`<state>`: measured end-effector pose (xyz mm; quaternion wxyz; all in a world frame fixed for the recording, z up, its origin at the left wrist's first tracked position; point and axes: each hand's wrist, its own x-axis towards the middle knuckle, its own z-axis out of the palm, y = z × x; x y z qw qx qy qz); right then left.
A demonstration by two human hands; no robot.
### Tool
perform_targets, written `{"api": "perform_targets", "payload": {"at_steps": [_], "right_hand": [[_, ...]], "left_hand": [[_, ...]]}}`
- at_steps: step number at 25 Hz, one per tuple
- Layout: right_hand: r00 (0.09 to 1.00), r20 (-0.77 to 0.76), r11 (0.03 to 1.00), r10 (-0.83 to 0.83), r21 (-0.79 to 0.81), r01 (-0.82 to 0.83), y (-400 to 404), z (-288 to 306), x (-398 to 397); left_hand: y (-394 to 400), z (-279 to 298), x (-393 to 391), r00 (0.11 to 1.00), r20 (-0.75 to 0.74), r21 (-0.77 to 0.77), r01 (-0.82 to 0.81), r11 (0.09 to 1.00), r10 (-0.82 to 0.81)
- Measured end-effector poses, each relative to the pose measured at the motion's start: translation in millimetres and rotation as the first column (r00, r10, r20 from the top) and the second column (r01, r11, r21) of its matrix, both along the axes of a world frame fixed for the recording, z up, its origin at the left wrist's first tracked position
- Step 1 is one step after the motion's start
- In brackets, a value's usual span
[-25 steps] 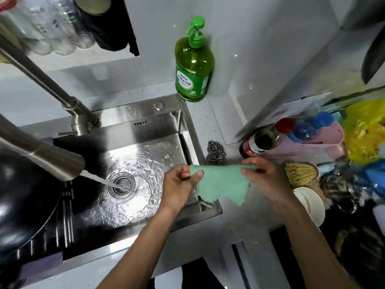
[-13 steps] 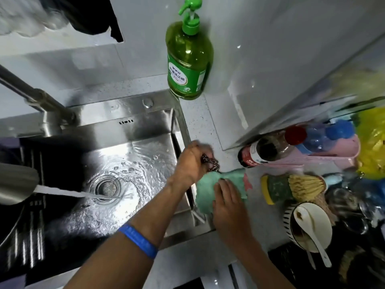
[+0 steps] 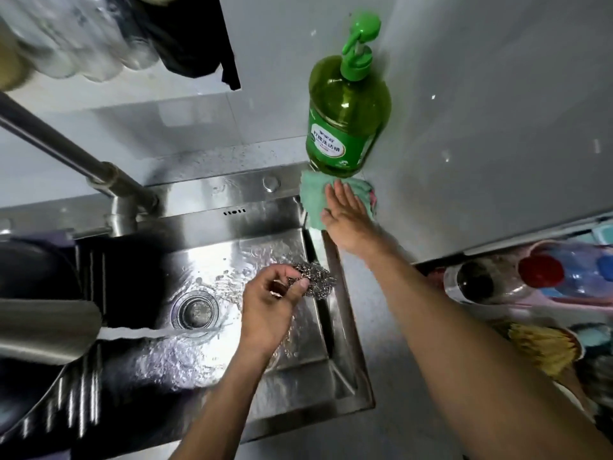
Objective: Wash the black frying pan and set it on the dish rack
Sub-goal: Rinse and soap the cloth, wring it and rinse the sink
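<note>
- While water runs from the faucet (image 3: 49, 330) into the steel sink (image 3: 232, 227), the left hand (image 3: 268, 310) hangs over the basin, thumb and curled fingers pinching a steel wool scrubber (image 3: 313, 282).
- Off to the back corner, the right hand (image 3: 345, 217) lies flat on a green cloth (image 3: 313, 200), fingers straight and close together, pressing it to the counter just in front of the green soap bottle (image 3: 348, 117).
- At the far left edge sits the black frying pan (image 3: 30, 277), dark and rounded, seemingly resting at the sink's left side; most of it is cut off, so I can't tell how it's propped. Nothing touches it yet.
- As I read it, the step in hand is getting the scrubbing tools ready: cloth parked, scrubber taken up.
- To do it well, I'd wet the scrubber under the stream first, and perhaps add a pump of soap while the right hand is near the bottle.
- Steel wool is harsh; if that pan has a coating, light pressure in small circles would be wiser than hard scouring.
- Better to hold the scrubber in a fuller grip than a fingertip pinch, since wet wire slips and pricks.
- Free the right hand from the cloth to steady the pan's handle before scrubbing starts.
</note>
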<state>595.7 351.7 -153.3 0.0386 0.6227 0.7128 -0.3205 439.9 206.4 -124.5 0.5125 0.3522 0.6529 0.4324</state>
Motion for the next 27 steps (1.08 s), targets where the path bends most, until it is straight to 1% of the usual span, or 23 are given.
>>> {"api": "perform_targets", "payload": {"at_steps": [1,2,3,4,5,6,8,9,10,11,12,13,14,16,17,19,21,22,23,25,26,27], "right_hand": [[0.997,-0.07,0.999,-0.041,-0.021,0.04,5.0,10.7,5.8],[0.989,-0.128,0.997,-0.07,0.024,0.074,2.6,19.1,13.5],[0.984,-0.156,0.988,-0.082,0.119,0.101,-2.5,27.0,19.4],[0.985,-0.161,0.98,-0.068,0.175,0.096,-9.8,35.0,23.7],[0.985,-0.164,0.982,-0.042,0.174,0.071,-16.9,40.4,26.6],[0.985,-0.17,0.991,-0.005,0.13,0.028,-20.9,43.2,27.1],[0.989,-0.138,0.998,0.052,-0.036,-0.057,-18.8,44.7,25.3],[0.993,-0.094,0.994,0.067,-0.081,-0.075,-13.0,46.0,22.0],[0.998,-0.034,0.995,0.061,-0.08,-0.064,-7.8,46.4,17.5],[0.998,0.046,0.998,0.043,-0.038,-0.041,-5.3,47.4,11.4],[0.991,0.129,0.999,0.021,0.026,-0.024,-4.3,49.8,5.5],[0.981,0.191,0.996,0.017,0.078,-0.033,-6.1,52.5,1.6],[0.976,0.213,0.993,0.044,0.095,-0.065,-9.0,53.3,-0.8],[0.972,0.194,0.99,0.132,0.021,-0.139,-16.9,54.0,0.0],[0.971,0.176,0.987,0.16,-0.026,-0.158,-19.2,55.6,2.5],[0.977,0.142,0.985,0.161,-0.086,-0.15,-18.5,56.8,6.8],[0.976,0.156,0.987,0.15,-0.078,-0.139,-19.2,55.0,6.8],[0.972,0.189,0.99,0.14,-0.062,-0.13,-19.8,52.8,4.0],[0.963,0.241,0.992,0.123,-0.031,-0.119,-19.7,49.2,0.1],[0.923,0.372,0.989,0.1,0.066,-0.134,-21.9,39.9,-9.4],[0.915,0.39,0.979,0.106,0.122,-0.165,-23.0,31.7,-12.9],[0.935,0.334,0.969,0.123,0.163,-0.185,-21.6,24.2,-14.2]], "left_hand": [[-0.4,1.6,14.2,0.996,-0.005,-0.014,0.084,0.996,-0.084],[0.0,2.6,28.6,0.989,-0.001,-0.017,0.15,0.989,-0.15],[3.2,3.0,40.6,0.981,0.003,-0.006,0.196,0.98,-0.196],[7.7,2.9,51.8,0.972,0.0,-0.007,0.236,0.972,-0.236],[13.0,1.8,58.9,0.964,0.003,-0.03,0.266,0.964,-0.266],[19.1,3.9,61.7,0.962,0.014,-0.064,0.273,0.96,-0.273],[33.8,15.3,52.8,0.97,0.038,-0.101,0.243,0.965,-0.241],[47.9,25.2,45.3,0.979,-0.024,-0.068,0.198,0.978,-0.2],[67.6,38.2,38.9,0.981,-0.132,-0.004,0.141,0.99,-0.14],[92.6,55.5,33.2,0.97,-0.232,0.08,0.089,0.993,-0.068],[121.0,75.8,29.5,0.957,-0.29,0.181,0.061,0.982,-0.006],[149.7,95.0,29.2,0.943,-0.332,0.266,0.075,0.961,0.019],[177.5,111.3,33.2,0.928,-0.373,0.316,0.124,0.941,0.003],[218.1,133.1,48.3,0.902,-0.426,0.289,0.215,0.933,-0.075],[228.6,138.0,55.9,0.908,-0.411,0.265,0.206,0.942,-0.083],[236.0,138.7,62.7,0.939,-0.343,0.257,0.121,0.959,-0.026],[232.3,133.6,57.3,0.941,-0.337,0.276,0.111,0.955,-0.012],[229.8,130.3,51.1,0.95,-0.313,0.287,0.108,0.952,-0.013],[226.1,127.5,42.1,0.968,-0.252,0.297,0.076,0.952,0.001],[205.8,123.1,20.4,0.993,-0.095,0.337,-0.039,0.941,0.075],[188.7,120.6,8.4,0.987,-0.084,0.375,-0.095,0.922,0.136],[166.9,118.6,-1.1,0.971,-0.133,0.42,-0.128,0.898,0.201]]}}
